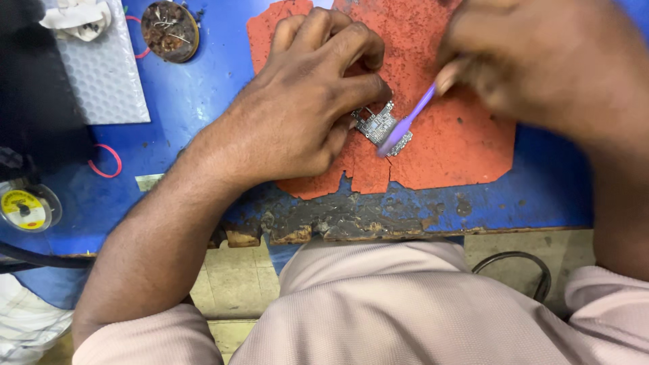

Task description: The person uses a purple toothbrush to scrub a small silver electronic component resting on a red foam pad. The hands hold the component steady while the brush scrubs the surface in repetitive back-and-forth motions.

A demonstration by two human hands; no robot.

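Under your hands lies a rough, pitted orange-red mat (446,135) with ragged cut edges, spread on a blue desk (189,94) whose near edge is worn, chipped and dark with grime. On the mat, just beside the fingertips of your left hand (304,108), sits a small grey circuit board (380,126), irregular in outline and studded with tiny metallic parts.

Your right hand (534,61) is blurred; its fingers pinch the slim purple handle of a brush (405,125), which slants down from that hand so its head rests on the board.

Well away from your left hand, toward the far corner of the desk, stands a round shallow tin (170,30) holding brownish clutter and bits of wire. Beside it lies a sheet of white bubble wrap (101,74) with a dimpled honeycomb surface, and a crumpled white cloth (76,17) sits on top. A small round container with a yellow label (26,206) stands beyond your left forearm, near a pink rubber band (105,161).

Your left hand is curled knuckles-up, fingers bent inward and pressing the board's edge against the mat.
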